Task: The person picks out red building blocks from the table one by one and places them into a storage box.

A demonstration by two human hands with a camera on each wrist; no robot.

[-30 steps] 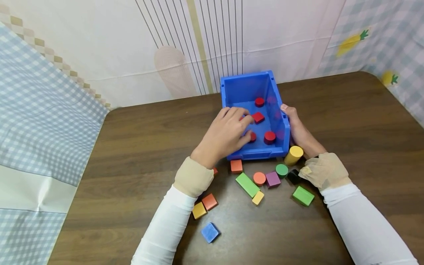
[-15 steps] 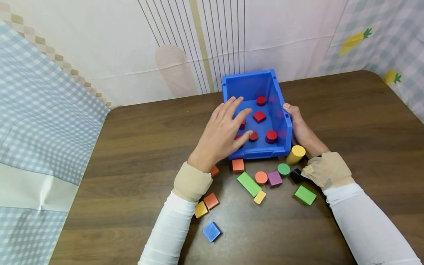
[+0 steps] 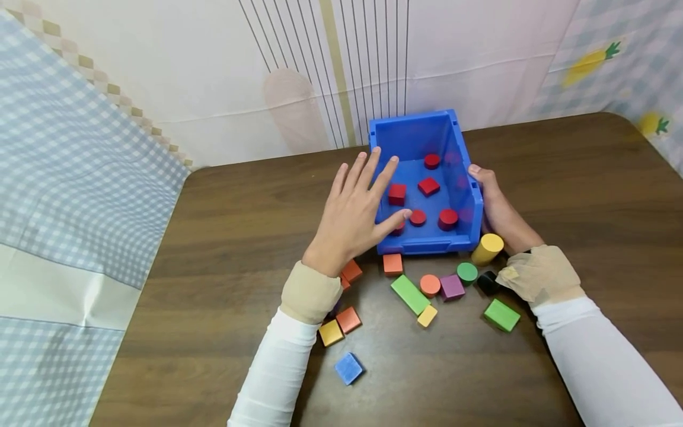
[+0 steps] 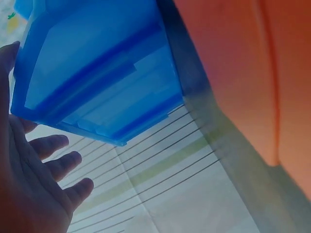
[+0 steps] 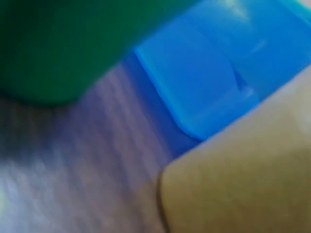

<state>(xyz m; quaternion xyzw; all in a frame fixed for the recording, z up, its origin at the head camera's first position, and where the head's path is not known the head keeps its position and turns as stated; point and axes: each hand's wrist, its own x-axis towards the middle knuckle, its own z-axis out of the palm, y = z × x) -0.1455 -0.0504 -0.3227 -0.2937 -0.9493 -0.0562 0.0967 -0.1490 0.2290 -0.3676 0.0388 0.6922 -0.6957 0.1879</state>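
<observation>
A blue plastic bin (image 3: pixel 411 135) stands at the back of the table with several red blocks inside, among them a red cube (image 3: pixel 397 194), a flat red square (image 3: pixel 428 187) and a red cylinder (image 3: pixel 448 219). Over its left edge hovers my left hand (image 3: pixel 347 219), fingers straight and spread, holding nothing. Part of another red block shows beneath that thumb. My right hand (image 3: pixel 500 207) holds the bin by its right wall, thumb on the rim; its fingers are hidden outside the wall. In the left wrist view, the bin's front (image 4: pixel 97 82) lies beyond the spread fingers.
Loose blocks lie in front of the bin: a yellow cylinder (image 3: pixel 487 249), green disc (image 3: pixel 466 273), purple cube (image 3: pixel 452 287), long green block (image 3: pixel 410 295), black block (image 3: pixel 488 283), orange block (image 3: pixel 392 265) and blue cube (image 3: pixel 349 368). A curtain (image 3: pixel 213 77) hangs behind the table.
My left hand has drawn back leftward from inside the bin and its curled fingers have straightened and spread. More red blocks are uncovered. The right hand keeps its hold on the bin.
</observation>
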